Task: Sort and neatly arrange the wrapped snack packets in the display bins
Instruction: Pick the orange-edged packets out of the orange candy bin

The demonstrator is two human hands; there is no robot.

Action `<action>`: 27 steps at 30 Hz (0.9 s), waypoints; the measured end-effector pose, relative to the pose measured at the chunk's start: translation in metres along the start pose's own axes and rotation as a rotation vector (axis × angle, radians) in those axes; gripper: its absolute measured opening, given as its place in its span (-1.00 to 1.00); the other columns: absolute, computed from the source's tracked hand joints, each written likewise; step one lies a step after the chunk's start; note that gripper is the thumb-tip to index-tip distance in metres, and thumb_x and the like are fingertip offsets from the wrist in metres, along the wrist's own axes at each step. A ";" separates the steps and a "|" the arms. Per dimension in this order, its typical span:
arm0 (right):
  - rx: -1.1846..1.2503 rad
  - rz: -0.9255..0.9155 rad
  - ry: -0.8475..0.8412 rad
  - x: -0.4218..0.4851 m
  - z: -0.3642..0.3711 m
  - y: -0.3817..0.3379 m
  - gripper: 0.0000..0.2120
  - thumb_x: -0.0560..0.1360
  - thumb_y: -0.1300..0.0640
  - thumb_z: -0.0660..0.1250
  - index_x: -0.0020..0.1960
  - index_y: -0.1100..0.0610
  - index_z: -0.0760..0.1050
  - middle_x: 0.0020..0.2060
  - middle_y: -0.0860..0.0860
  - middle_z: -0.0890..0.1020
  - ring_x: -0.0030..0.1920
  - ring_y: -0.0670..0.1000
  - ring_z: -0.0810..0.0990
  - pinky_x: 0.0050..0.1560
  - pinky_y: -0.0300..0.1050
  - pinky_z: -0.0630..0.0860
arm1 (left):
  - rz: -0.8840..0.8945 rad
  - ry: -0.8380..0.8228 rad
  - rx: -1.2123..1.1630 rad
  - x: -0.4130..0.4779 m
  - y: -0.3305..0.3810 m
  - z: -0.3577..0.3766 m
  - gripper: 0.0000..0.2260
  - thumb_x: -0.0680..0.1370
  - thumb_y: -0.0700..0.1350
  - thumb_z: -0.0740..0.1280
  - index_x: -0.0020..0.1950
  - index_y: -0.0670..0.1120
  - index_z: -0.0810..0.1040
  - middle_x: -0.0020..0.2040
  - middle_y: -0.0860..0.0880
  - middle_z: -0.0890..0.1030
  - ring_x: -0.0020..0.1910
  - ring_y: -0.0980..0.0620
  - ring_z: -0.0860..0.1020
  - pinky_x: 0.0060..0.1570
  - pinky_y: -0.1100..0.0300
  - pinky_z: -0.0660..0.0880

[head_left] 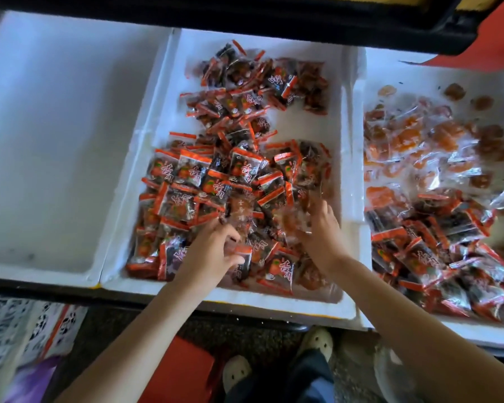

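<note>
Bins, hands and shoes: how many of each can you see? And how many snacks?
White bins: 3
Hands: 2
Shoes: 2
Total: 7
Snack packets: too many, piled and overlapping, to count.

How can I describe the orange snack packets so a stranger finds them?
Under the black frame, take the rightmost white foam bin. Its far half holds the orange snack packets. Unlike the red-edged dark packets nearer in that bin, their wrap is clear.
</note>
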State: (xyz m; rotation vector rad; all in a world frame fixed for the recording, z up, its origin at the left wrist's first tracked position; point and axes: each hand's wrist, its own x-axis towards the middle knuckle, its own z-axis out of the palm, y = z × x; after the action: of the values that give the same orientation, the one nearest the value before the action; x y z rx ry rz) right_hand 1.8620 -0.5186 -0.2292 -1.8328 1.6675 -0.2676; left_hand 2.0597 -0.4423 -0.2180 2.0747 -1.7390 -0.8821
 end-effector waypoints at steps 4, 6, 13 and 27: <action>-0.017 -0.078 0.046 -0.004 -0.001 -0.004 -0.80 0.50 0.10 0.37 0.10 0.11 0.52 0.01 -0.02 0.54 0.08 0.06 0.49 0.08 -0.11 0.42 | 0.065 0.135 -0.063 -0.008 -0.005 -0.015 -0.82 0.47 -0.08 0.45 -0.20 -0.05 0.46 -0.22 0.14 0.48 -0.30 0.21 0.50 -0.27 0.38 0.39; 0.000 -0.101 0.104 -0.008 -0.005 -0.007 -0.85 0.52 0.07 0.33 0.03 0.12 0.55 -0.03 -0.02 0.53 0.01 0.03 0.48 0.04 -0.13 0.43 | 0.095 0.275 -0.168 -0.006 0.001 -0.025 -0.83 0.50 -0.09 0.40 -0.22 -0.06 0.44 -0.34 0.12 0.50 -0.42 0.16 0.53 -0.43 0.33 0.40; 0.662 0.101 -0.028 -0.034 -0.025 -0.023 -0.78 0.58 0.03 0.20 0.02 0.12 0.56 -0.11 0.03 0.69 -0.06 0.04 0.66 0.10 0.04 0.56 | 0.170 0.310 -0.495 0.007 0.067 -0.013 -0.84 0.48 -0.05 0.43 -0.17 -0.07 0.49 -0.35 0.11 0.61 -0.35 0.12 0.59 -0.35 0.24 0.50; 0.854 0.132 -0.275 -0.046 -0.073 0.027 -0.75 0.52 0.09 0.28 0.13 0.17 0.54 0.01 0.09 0.67 0.08 0.05 0.62 0.19 -0.03 0.52 | 0.272 0.067 -0.617 0.035 0.121 0.036 -0.92 0.48 -0.16 0.45 -0.07 -0.04 0.60 -0.16 0.18 0.63 -0.12 0.26 0.59 -0.09 0.43 0.46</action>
State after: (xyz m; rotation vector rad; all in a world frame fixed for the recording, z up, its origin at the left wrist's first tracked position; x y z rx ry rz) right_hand 1.7917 -0.4982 -0.1763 -1.0575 1.1968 -0.5419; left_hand 1.9460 -0.4972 -0.1846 1.4175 -1.4273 -1.0756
